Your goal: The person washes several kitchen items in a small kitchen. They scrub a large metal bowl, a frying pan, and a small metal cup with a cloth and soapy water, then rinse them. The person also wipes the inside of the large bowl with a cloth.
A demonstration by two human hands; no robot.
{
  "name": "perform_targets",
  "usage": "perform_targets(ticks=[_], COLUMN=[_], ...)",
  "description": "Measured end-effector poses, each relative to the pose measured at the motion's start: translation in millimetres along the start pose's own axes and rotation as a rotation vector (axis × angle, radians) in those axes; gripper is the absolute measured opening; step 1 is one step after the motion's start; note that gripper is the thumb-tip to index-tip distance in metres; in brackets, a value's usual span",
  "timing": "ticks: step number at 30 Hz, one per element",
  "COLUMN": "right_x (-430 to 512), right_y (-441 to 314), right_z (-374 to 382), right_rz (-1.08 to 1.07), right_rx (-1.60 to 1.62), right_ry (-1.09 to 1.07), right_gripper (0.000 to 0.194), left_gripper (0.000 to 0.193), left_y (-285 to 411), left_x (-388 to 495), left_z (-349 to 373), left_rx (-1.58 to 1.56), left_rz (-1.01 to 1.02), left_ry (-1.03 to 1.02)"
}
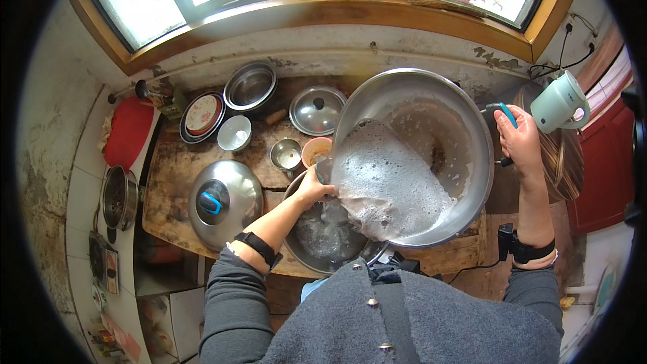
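Between my two hands a large metal wok (pixel 455 106) is tilted down to the left. My right hand (pixel 520 136) grips its blue-and-black side handle (pixel 508 115), and my left hand (pixel 312 189) holds the handle on the opposite side. Foamy, greyish water (pixel 389 177) fills the lower part of the wok and runs over its lip. Below it, a metal basin (pixel 298 247) catches the stream, with bubbling water inside. The wok hides part of the basin. A brownish stain shows on the bare wok bottom.
A domed metal lid (pixel 237 182) with a blue-topped knob lies left of the basin. Behind are a metal cup (pixel 286 154), an orange bowl (pixel 317 149), a smaller lid (pixel 313 116), a white bowl (pixel 234 133) and a metal basin (pixel 250 86). A pale green kettle (pixel 558 101) stands at right.
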State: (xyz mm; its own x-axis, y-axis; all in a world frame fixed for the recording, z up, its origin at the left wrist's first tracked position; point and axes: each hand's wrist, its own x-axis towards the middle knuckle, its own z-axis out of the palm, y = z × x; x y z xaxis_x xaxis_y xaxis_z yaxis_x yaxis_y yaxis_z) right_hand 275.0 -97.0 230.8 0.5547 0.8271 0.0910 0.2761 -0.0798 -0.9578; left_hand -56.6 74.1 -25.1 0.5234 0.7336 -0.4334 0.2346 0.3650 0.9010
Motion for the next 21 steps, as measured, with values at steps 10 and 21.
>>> perform_targets(ticks=[10, 21], right_x=[-7, -17], right_y=[-19, -48], right_z=[19, 39], right_rz=[-0.083, -0.226], right_rx=[-0.051, -0.199], right_ry=[-0.008, 0.039], right_gripper=[0.012, 0.015], left_gripper=[0.066, 0.05], left_y=[-13, -7], left_x=[2, 13], left_z=[6, 8], left_rx=[-0.249, -0.33], left_rz=[-0.047, -0.093], left_ry=[0.008, -0.002])
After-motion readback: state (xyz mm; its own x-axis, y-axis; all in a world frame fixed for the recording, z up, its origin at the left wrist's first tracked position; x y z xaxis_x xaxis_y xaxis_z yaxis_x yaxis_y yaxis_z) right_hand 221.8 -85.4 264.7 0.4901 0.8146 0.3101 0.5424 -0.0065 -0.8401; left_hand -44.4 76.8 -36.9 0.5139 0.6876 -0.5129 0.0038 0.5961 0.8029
